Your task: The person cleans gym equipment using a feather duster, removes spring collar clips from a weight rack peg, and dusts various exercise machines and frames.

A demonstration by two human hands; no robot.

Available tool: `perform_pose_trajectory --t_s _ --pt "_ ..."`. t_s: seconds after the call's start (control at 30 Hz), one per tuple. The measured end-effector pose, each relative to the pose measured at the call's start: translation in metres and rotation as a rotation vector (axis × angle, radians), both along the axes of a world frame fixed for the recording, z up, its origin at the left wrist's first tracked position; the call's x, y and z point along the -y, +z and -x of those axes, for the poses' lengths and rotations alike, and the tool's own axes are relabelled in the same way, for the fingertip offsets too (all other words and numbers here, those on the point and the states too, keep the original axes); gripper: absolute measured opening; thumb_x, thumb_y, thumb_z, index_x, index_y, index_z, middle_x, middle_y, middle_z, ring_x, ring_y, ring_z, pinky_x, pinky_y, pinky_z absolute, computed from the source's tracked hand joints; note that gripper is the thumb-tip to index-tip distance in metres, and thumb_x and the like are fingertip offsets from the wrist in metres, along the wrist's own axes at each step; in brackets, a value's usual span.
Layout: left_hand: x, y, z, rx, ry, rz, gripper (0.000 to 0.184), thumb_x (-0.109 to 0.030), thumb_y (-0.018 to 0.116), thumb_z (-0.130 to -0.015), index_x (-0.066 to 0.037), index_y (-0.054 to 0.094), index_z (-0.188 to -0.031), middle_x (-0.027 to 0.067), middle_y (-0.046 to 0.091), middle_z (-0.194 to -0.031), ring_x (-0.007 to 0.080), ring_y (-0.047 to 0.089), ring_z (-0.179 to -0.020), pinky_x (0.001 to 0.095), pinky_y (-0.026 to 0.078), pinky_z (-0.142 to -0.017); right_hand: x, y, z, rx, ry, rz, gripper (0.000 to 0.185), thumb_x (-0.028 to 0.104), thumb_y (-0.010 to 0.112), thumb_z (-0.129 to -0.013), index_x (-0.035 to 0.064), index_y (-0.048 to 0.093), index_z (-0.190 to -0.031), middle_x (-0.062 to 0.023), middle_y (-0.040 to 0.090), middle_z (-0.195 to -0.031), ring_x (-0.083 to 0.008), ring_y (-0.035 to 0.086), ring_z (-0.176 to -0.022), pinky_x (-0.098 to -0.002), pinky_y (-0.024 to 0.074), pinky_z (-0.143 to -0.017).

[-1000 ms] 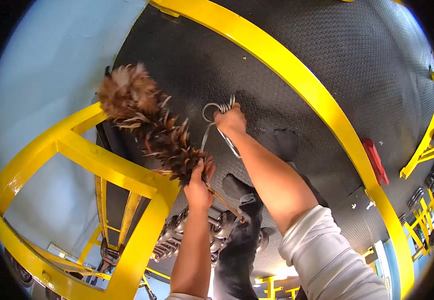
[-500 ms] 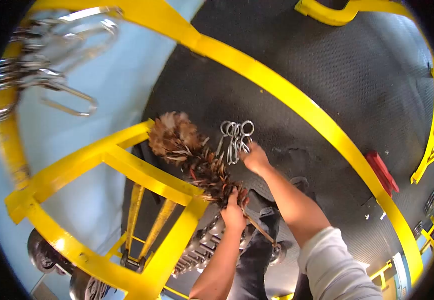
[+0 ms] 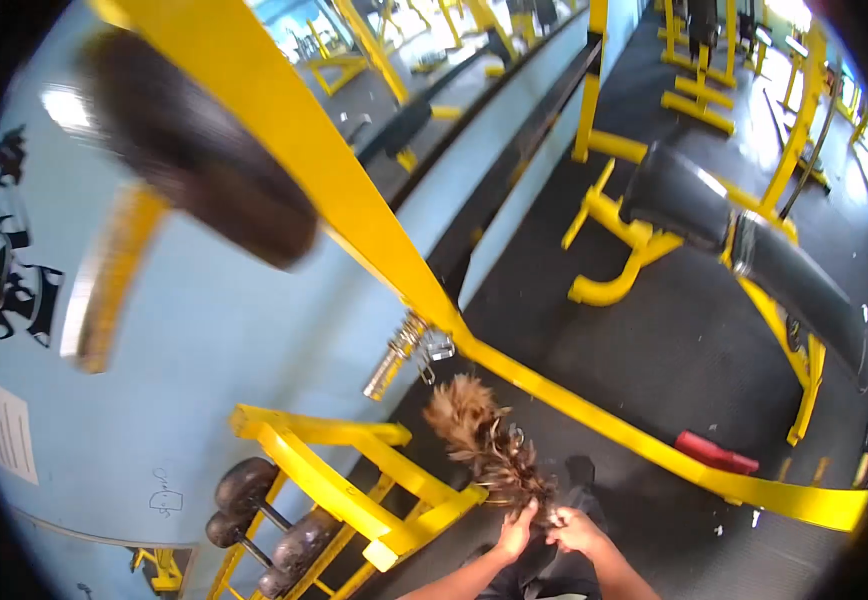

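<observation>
A brown feather duster (image 3: 489,445) slants up and left from my hands, its feathers fluffed at the far end. My left hand (image 3: 517,532) is closed around its lower end. Close beside it, touching or nearly touching the duster's base, my right hand (image 3: 576,532) has its fingers curled closed; what they hold is hidden. Beyond the duster tip, shiny metal clips (image 3: 424,350) hang by the yellow frame (image 3: 574,405).
Left of my hands stands a yellow rack (image 3: 324,475) with dark dumbbells (image 3: 304,540). A black padded bench (image 3: 754,240) is at the right, and a red object (image 3: 716,452) lies on the black floor (image 3: 574,350). A dark round pad (image 3: 194,150) juts in at upper left.
My view has lifted from the floor towards the wall and room. My right hand has gone from the ringed metal clips to beside my left hand, which still grips the duster.
</observation>
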State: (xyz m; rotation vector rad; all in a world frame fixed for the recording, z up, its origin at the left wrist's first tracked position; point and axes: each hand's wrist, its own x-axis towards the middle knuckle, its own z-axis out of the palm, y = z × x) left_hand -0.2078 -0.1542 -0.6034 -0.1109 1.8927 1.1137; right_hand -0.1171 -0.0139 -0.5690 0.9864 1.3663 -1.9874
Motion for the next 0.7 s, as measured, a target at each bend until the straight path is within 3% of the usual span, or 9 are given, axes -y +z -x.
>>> perform_pose_trajectory --t_s 0.03,0.07,0.13,0.23,0.3,0.47,0.53,0.63,0.7 --pt "-0.007 0.046 0.010 -0.001 -0.217 0.058 0.084 -0.065 0.043 -0.081 -0.002 0.038 -0.136 0.0274 0.027 -0.143 0.0357 0.020 -0.136 0.0416 0.021 -0.109 -0.003 0.014 -0.011 -0.030 -0.007 -0.037 0.026 0.010 0.065 -0.078 0.0033 0.054 -0.100 -0.0084 0.063 -0.073 -0.0164 0.058 -0.057 -0.0311 0.0496 -0.050" --pt "-0.003 0.042 0.012 -0.088 -0.208 0.025 0.082 -0.052 0.051 -0.086 0.005 0.026 -0.139 0.0211 0.030 -0.142 0.0294 0.036 -0.127 0.0389 0.025 -0.107 -0.008 0.026 -0.025 -0.132 -0.120 -0.320 0.021 0.010 0.065 -0.078 0.0020 0.054 -0.094 -0.0091 0.061 -0.069 -0.0167 0.057 -0.056 -0.0318 0.0474 -0.051" --pt "-0.010 0.098 0.036 -0.214 -0.310 -0.184 0.081 -0.044 0.056 -0.086 0.005 0.021 -0.140 0.0202 0.036 -0.137 0.0297 0.039 -0.124 0.0388 0.028 -0.105 -0.022 0.053 -0.041 -0.338 -0.340 -0.876 0.016 0.010 0.065 -0.077 -0.0007 0.054 -0.080 -0.0105 0.057 -0.062 -0.0174 0.054 -0.053 -0.0331 0.0432 -0.053" --pt "-0.013 0.199 0.065 -0.179 -0.025 -0.630 0.063 -0.019 0.061 -0.088 -0.002 0.027 -0.138 0.0174 0.045 -0.127 0.0240 0.046 -0.116 0.0360 0.039 -0.097 -0.030 0.116 -0.053 -0.622 -0.644 -0.810 0.016 0.015 0.060 -0.083 0.0004 0.054 -0.083 -0.0020 0.049 -0.058 -0.0107 0.046 -0.050 -0.0264 0.0376 -0.048" --pt "-0.011 0.252 0.088 -0.512 0.053 -0.747 0.055 -0.013 0.058 -0.088 -0.004 0.031 -0.135 0.0130 0.048 -0.121 0.0209 0.049 -0.108 0.0343 0.042 -0.092 -0.028 0.175 -0.045 -0.846 -0.680 -0.799 0.024 0.026 0.047 -0.092 0.0028 0.053 -0.092 0.0035 0.043 -0.060 -0.0037 0.035 -0.047 -0.0208 0.0284 -0.041" --pt "0.009 0.360 0.158 -1.261 0.437 -0.906 0.048 -0.021 0.057 -0.084 -0.001 0.041 -0.125 0.0080 0.048 -0.114 0.0183 0.047 -0.104 0.0327 0.037 -0.089 -0.024 0.290 0.025 -1.432 -0.194 -1.308 0.023 0.018 0.045 -0.092 -0.0011 0.057 -0.092 -0.0164 0.064 -0.079 -0.0257 0.061 -0.057 -0.0286 0.0446 -0.049" --pt "0.013 0.411 0.175 -1.420 0.501 -0.893 0.046 -0.020 0.056 -0.084 -0.003 0.043 -0.125 0.0082 0.048 -0.117 0.0186 0.047 -0.107 0.0331 0.037 -0.088 -0.009 0.325 0.063 -1.285 -0.305 -1.340 0.025 0.006 0.049 -0.088 -0.0055 0.057 -0.109 -0.0241 0.063 -0.086 -0.0381 0.063 -0.073 -0.0385 0.0518 -0.064" --pt "0.024 0.467 0.185 -1.571 0.483 -0.849 0.045 -0.015 0.061 -0.081 -0.004 0.047 -0.122 0.0090 0.050 -0.116 0.0197 0.048 -0.105 0.0332 0.038 -0.087 -0.020 0.357 0.104 -1.235 -0.432 -1.406 0.023 0.004 0.051 -0.088 -0.0032 0.057 -0.108 -0.0238 0.063 -0.089 -0.0416 0.061 -0.080 -0.0412 0.0511 -0.065" --pt "0.040 0.482 0.182 -1.658 0.483 -0.802 0.044 -0.014 0.062 -0.080 -0.004 0.048 -0.120 0.0099 0.051 -0.115 0.0207 0.049 -0.105 0.0333 0.038 -0.087 -0.032 0.325 0.109 -1.195 -0.415 -1.545 0.026 0.005 0.051 -0.087 -0.0025 0.056 -0.111 -0.0236 0.063 -0.088 -0.0419 0.061 -0.080 -0.0434 0.0515 -0.066"
